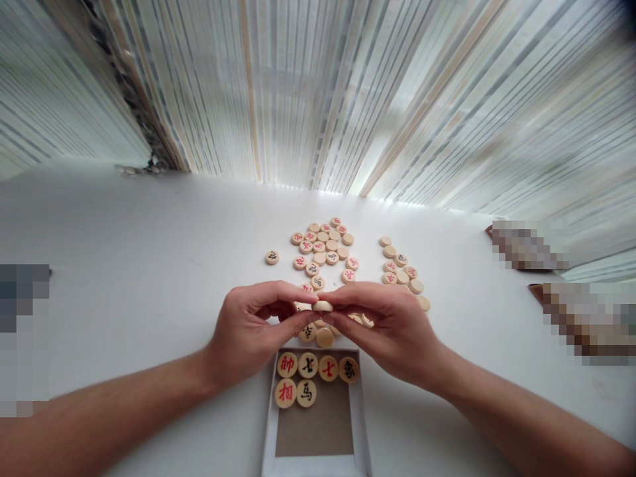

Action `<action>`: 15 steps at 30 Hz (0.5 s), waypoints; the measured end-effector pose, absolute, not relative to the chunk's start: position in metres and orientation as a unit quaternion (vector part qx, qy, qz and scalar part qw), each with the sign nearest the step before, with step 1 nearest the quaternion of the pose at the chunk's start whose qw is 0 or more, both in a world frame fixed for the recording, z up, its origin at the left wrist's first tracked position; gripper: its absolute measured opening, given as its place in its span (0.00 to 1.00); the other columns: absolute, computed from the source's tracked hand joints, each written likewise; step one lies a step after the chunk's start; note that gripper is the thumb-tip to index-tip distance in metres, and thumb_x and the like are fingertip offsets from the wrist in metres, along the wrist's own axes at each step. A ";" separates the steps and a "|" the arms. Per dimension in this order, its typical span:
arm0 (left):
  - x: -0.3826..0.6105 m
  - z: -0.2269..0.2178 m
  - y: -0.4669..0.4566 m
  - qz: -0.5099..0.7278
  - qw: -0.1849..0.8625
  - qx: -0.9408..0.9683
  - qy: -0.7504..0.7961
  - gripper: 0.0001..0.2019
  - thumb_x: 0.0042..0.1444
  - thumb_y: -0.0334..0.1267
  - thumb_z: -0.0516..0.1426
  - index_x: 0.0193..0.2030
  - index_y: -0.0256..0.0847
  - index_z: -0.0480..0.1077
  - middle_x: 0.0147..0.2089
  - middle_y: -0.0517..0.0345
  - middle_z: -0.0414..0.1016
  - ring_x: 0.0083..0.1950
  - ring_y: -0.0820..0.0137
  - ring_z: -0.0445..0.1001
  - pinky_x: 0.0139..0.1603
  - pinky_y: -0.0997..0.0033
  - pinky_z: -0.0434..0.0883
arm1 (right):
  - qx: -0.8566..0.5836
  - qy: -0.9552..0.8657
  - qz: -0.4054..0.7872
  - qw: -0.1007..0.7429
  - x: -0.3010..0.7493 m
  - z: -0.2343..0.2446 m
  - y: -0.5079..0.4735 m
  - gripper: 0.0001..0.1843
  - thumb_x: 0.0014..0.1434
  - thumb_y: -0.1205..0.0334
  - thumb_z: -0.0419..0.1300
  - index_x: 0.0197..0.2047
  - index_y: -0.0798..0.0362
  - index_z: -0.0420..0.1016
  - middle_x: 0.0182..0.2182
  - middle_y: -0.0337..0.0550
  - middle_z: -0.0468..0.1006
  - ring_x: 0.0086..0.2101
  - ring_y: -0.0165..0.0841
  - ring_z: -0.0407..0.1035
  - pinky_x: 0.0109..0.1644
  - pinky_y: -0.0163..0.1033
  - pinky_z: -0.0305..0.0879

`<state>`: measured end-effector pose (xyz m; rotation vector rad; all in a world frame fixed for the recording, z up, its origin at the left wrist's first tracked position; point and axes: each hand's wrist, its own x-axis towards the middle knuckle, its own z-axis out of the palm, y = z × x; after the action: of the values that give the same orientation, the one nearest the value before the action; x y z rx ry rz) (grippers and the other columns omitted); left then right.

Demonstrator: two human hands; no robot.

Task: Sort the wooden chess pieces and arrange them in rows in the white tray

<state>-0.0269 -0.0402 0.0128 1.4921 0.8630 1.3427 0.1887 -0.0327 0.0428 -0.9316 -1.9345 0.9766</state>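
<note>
Between the fingertips of both hands is a round wooden Chinese chess piece (322, 306), held edge-on so its face does not show. My left hand (265, 318) pinches it from the left, while my right hand (382, 318) pinches it from the right. Just below them lies a shallow white box (269, 424) with a grey-brown bottom. Inside, at its far end, several pieces lie face up in two rows, such as a red piece (287, 365) and a black piece (306, 393). Loose pieces (324, 337) under and behind my hands are partly hidden.
Many more chess pieces (331, 246) are scattered on the white table (149, 265) beyond my hands, some face down. A smaller group (402, 277) lies to the right. Striped curtains (298, 86) hang at the back edge. Blurred-out brown-edged objects (581, 318) stand at the right.
</note>
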 end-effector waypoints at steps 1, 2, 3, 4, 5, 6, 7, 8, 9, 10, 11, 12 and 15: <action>-0.027 0.013 -0.040 0.549 0.457 0.608 0.347 0.10 0.54 0.23 0.69 0.41 0.39 0.84 0.41 0.54 0.88 0.36 0.70 0.86 0.33 0.79 0.82 | -0.361 -0.763 0.373 0.384 0.189 0.043 -0.032 0.10 0.67 0.64 0.68 0.50 0.48 0.87 0.41 0.46 0.89 0.38 0.36 0.82 0.42 0.40 0.78; -0.027 0.012 -0.040 0.550 0.455 0.609 0.345 0.10 0.54 0.23 0.69 0.41 0.39 0.84 0.41 0.54 0.88 0.36 0.70 0.86 0.33 0.78 0.83 | -0.357 -0.768 0.365 0.386 0.189 0.044 -0.032 0.10 0.67 0.64 0.67 0.50 0.48 0.87 0.41 0.46 0.89 0.39 0.37 0.82 0.43 0.41 0.78; -0.027 0.012 -0.040 0.550 0.454 0.610 0.345 0.09 0.55 0.23 0.69 0.41 0.39 0.84 0.41 0.53 0.88 0.37 0.69 0.86 0.34 0.77 0.83 | -0.351 -0.772 0.358 0.390 0.189 0.044 -0.032 0.10 0.67 0.65 0.67 0.50 0.47 0.87 0.41 0.46 0.88 0.39 0.38 0.82 0.43 0.42 0.78; -0.027 0.012 -0.040 0.550 0.454 0.610 0.345 0.09 0.55 0.24 0.69 0.41 0.39 0.84 0.41 0.53 0.88 0.37 0.69 0.85 0.34 0.77 0.83 | -0.346 -0.775 0.353 0.393 0.189 0.044 -0.031 0.10 0.67 0.65 0.67 0.50 0.47 0.87 0.41 0.46 0.88 0.40 0.38 0.82 0.43 0.43 0.78; -0.026 0.012 -0.040 0.548 0.456 0.610 0.346 0.09 0.55 0.24 0.69 0.41 0.39 0.84 0.41 0.52 0.88 0.36 0.69 0.85 0.33 0.77 0.83 | -0.342 -0.777 0.347 0.397 0.189 0.045 -0.031 0.10 0.67 0.65 0.67 0.50 0.46 0.88 0.41 0.46 0.87 0.40 0.38 0.81 0.43 0.43 0.78; -0.026 0.013 -0.040 0.547 0.458 0.608 0.348 0.09 0.55 0.24 0.69 0.41 0.39 0.84 0.41 0.53 0.88 0.35 0.70 0.85 0.33 0.77 0.83 | -0.343 -0.777 0.344 0.400 0.189 0.044 -0.031 0.10 0.67 0.65 0.68 0.50 0.46 0.88 0.41 0.46 0.87 0.40 0.38 0.81 0.43 0.43 0.79; -0.026 0.013 -0.040 0.545 0.461 0.606 0.351 0.09 0.55 0.25 0.70 0.41 0.39 0.85 0.40 0.53 0.88 0.33 0.71 0.84 0.31 0.78 0.82 | -0.347 -0.773 0.346 0.402 0.189 0.044 -0.031 0.10 0.66 0.65 0.68 0.50 0.46 0.88 0.41 0.46 0.87 0.39 0.38 0.81 0.43 0.43 0.79; -0.026 0.013 -0.040 0.541 0.465 0.604 0.356 0.09 0.54 0.25 0.70 0.42 0.39 0.85 0.40 0.53 0.88 0.31 0.72 0.83 0.30 0.79 0.82 | -0.355 -0.763 0.355 0.406 0.189 0.043 -0.032 0.11 0.66 0.64 0.69 0.50 0.46 0.87 0.41 0.46 0.87 0.39 0.37 0.81 0.43 0.43 0.80; -0.025 0.014 -0.040 0.539 0.468 0.600 0.362 0.09 0.54 0.26 0.71 0.42 0.39 0.85 0.39 0.53 0.88 0.29 0.73 0.82 0.28 0.79 0.81 | -0.366 -0.747 0.375 0.410 0.189 0.042 -0.032 0.12 0.65 0.64 0.70 0.51 0.46 0.87 0.40 0.46 0.88 0.38 0.37 0.82 0.43 0.43 0.81; -0.025 0.015 -0.040 0.536 0.473 0.595 0.368 0.10 0.54 0.27 0.71 0.43 0.38 0.85 0.38 0.53 0.88 0.27 0.74 0.81 0.27 0.79 0.80 | -0.374 -0.726 0.403 0.413 0.188 0.041 -0.033 0.13 0.64 0.63 0.72 0.52 0.47 0.87 0.39 0.45 0.88 0.37 0.37 0.82 0.43 0.42 0.82; -0.026 0.015 -0.040 0.533 0.478 0.590 0.373 0.10 0.53 0.28 0.71 0.43 0.38 0.86 0.37 0.53 0.88 0.26 0.74 0.80 0.26 0.79 0.80 | -0.380 -0.700 0.439 0.416 0.188 0.040 -0.034 0.14 0.62 0.62 0.73 0.52 0.47 0.87 0.39 0.45 0.88 0.37 0.37 0.83 0.42 0.42 0.82; -0.026 0.016 -0.040 0.532 0.484 0.585 0.376 0.10 0.53 0.29 0.72 0.43 0.38 0.86 0.36 0.53 0.88 0.25 0.74 0.79 0.24 0.79 0.79 | -0.382 -0.672 0.477 0.418 0.187 0.039 -0.034 0.15 0.61 0.61 0.74 0.52 0.48 0.87 0.38 0.45 0.88 0.36 0.37 0.83 0.42 0.42 0.83; -0.026 0.016 -0.040 0.532 0.497 0.575 0.373 0.08 0.54 0.29 0.71 0.42 0.40 0.87 0.32 0.55 0.87 0.22 0.74 0.77 0.22 0.79 0.77 | -0.379 -0.593 0.582 0.407 0.186 0.039 -0.034 0.17 0.56 0.59 0.78 0.49 0.50 0.88 0.36 0.46 0.89 0.34 0.36 0.83 0.41 0.40 0.84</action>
<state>-0.0260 -0.0399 0.0162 1.3927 0.9023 1.2878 0.1863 -0.0336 0.0392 -0.9555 -1.4960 1.4679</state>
